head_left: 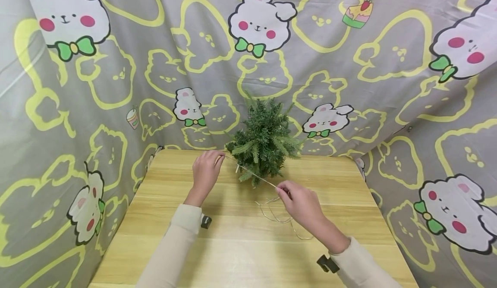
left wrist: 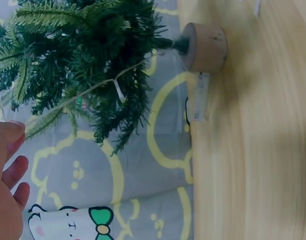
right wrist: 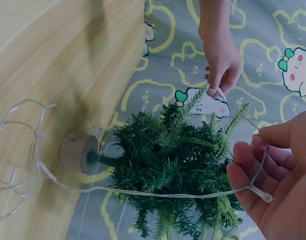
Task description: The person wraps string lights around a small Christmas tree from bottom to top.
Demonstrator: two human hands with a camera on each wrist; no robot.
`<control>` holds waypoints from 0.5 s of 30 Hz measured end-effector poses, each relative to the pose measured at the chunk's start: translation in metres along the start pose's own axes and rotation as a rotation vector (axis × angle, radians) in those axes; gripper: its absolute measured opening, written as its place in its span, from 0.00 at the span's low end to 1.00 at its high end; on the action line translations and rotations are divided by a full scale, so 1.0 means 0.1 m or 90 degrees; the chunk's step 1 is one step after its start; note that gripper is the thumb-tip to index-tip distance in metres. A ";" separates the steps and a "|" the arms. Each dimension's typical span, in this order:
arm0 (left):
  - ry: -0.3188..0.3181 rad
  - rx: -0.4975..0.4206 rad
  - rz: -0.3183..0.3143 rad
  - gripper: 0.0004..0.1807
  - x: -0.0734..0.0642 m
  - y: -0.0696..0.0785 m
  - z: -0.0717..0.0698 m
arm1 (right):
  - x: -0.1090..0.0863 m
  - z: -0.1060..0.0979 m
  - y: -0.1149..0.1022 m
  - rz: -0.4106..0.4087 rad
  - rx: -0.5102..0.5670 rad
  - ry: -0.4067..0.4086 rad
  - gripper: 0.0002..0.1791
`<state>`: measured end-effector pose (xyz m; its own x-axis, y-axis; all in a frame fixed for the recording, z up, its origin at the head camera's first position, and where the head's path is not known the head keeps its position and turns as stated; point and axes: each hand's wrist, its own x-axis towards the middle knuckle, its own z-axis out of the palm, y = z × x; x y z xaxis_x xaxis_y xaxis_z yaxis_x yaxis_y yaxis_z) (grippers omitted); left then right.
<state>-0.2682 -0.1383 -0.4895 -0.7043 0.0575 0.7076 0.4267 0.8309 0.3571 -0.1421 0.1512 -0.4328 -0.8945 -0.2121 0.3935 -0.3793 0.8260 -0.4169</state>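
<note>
A small artificial Christmas tree [head_left: 264,133] stands near the table's back edge on a round wooden base [left wrist: 208,47]. My left hand [head_left: 207,171], left of the tree, pinches a thin string of fairy lights [head_left: 254,174]. At the front right of the tree, my right hand [head_left: 300,201] pinches the same string between thumb and forefinger. Between the hands the wire runs nearly straight across the tree's front. A small clear bulb [right wrist: 263,194] hangs by the right palm. Loose loops of the wire [right wrist: 35,137] lie on the table below the right hand.
The wooden table [head_left: 233,253] meets a grey patterned curtain [head_left: 217,76] at the back and both sides. A small translucent strip [left wrist: 201,97] shows beside the wooden base. Black clips [head_left: 328,263] sit at both sleeve cuffs.
</note>
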 end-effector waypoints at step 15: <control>-0.042 -0.072 -0.089 0.06 0.05 0.13 0.12 | 0.10 -0.27 0.20 0.015 0.010 0.042 0.08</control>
<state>-0.2730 -0.1201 -0.4884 -0.7949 -0.0148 0.6066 0.3810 0.7659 0.5179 -0.1524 0.1796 -0.4144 -0.8861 -0.1566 0.4363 -0.3618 0.8220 -0.4398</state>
